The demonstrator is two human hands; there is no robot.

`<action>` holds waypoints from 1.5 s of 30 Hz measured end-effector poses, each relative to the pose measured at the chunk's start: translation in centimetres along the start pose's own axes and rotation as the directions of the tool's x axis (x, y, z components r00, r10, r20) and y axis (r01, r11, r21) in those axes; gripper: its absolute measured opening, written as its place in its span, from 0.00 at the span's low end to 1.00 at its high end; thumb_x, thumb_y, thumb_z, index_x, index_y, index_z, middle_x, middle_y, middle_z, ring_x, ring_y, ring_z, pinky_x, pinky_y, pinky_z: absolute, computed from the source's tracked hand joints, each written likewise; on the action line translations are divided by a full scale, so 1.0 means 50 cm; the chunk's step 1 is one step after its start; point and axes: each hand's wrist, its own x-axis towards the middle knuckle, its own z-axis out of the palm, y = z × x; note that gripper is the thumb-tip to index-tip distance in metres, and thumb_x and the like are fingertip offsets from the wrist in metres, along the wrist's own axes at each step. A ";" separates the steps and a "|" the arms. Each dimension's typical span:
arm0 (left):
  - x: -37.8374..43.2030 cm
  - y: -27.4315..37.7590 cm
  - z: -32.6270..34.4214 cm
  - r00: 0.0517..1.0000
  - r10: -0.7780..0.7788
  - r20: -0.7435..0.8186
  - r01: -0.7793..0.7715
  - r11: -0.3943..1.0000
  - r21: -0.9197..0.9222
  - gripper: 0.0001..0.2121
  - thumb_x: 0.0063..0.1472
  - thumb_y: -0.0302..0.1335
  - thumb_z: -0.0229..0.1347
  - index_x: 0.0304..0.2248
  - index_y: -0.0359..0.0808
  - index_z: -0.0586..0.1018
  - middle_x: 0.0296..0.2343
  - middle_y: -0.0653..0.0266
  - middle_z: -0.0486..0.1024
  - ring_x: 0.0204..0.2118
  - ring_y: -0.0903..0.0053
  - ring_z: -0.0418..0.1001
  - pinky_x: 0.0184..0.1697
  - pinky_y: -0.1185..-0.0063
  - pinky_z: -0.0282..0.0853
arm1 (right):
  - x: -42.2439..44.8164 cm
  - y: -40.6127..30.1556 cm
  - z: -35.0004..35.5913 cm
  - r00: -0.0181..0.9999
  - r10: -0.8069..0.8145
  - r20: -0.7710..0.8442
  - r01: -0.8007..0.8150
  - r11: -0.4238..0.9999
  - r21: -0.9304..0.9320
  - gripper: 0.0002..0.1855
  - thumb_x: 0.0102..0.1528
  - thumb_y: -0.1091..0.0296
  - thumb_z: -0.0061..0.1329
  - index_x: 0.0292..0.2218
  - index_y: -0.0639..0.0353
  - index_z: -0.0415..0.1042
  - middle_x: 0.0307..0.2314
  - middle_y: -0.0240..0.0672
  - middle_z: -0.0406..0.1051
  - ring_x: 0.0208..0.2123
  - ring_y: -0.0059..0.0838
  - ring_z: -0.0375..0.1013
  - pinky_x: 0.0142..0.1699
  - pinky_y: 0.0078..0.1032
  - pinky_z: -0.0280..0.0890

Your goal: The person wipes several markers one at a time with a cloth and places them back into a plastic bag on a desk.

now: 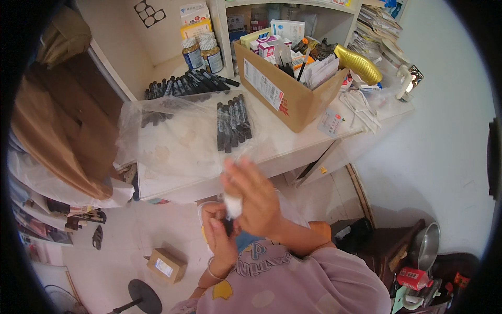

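Note:
Close to my body, below the desk's front edge, my left hand (223, 237) is closed around a dark, pen-like object (227, 224). My right hand (255, 200) is blurred, its fingers extended over a small white object (234, 206) between the two hands; whether it grips this is unclear. On the desk, a row of black marker pens (234, 122) lies on or under a clear plastic bag (176, 137). Behind, a larger pile of black markers (184, 85) lies partly beneath the bag's edge.
An open cardboard box (274, 92) full of small cartons stands on the white desk (274, 157). Bottles with wrapped caps (211, 55) stand at the back left. A card (330, 122) lies beside the box. Brown cloth (59, 137) hangs at left; a small carton (166, 265) is on the floor.

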 end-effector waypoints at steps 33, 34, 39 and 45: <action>-0.006 -0.009 -0.002 0.960 -0.030 0.278 0.062 0.993 -0.105 0.07 0.59 0.23 0.49 0.35 0.32 0.65 0.23 0.64 0.70 0.19 0.88 0.62 0.23 0.88 0.60 | -0.026 -0.002 -0.058 0.906 0.282 0.315 -0.402 0.341 0.850 0.13 0.60 0.65 0.32 0.40 0.66 0.61 0.30 0.32 0.64 0.22 0.11 0.62 0.23 0.10 0.59; -0.003 -0.009 0.001 0.975 -0.010 0.223 0.045 0.988 -0.151 0.07 0.59 0.22 0.49 0.35 0.33 0.64 0.24 0.64 0.70 0.19 0.88 0.62 0.23 0.88 0.60 | -0.020 -0.014 -0.058 0.860 0.318 0.399 -0.491 0.301 0.818 0.12 0.59 0.69 0.33 0.41 0.67 0.61 0.28 0.31 0.65 0.23 0.13 0.64 0.25 0.11 0.60; 0.007 -0.003 -0.001 0.991 -0.050 0.122 0.076 0.973 -0.218 0.08 0.58 0.20 0.49 0.35 0.34 0.63 0.27 0.64 0.70 0.19 0.88 0.64 0.21 0.90 0.60 | -0.033 -0.005 -0.040 0.802 0.223 0.554 -0.597 0.294 0.746 0.17 0.58 0.73 0.32 0.48 0.69 0.58 0.34 0.37 0.67 0.22 0.16 0.68 0.27 0.14 0.65; -0.005 -0.002 -0.007 0.947 -0.209 0.245 0.309 0.804 -0.509 0.25 0.59 0.33 0.51 0.51 0.30 0.57 0.30 0.60 0.69 0.15 0.87 0.63 0.12 0.92 0.56 | -0.027 0.009 -0.043 0.770 0.052 0.636 -0.635 0.160 0.756 0.19 0.59 0.72 0.31 0.51 0.69 0.55 0.36 0.36 0.67 0.21 0.17 0.70 0.27 0.14 0.67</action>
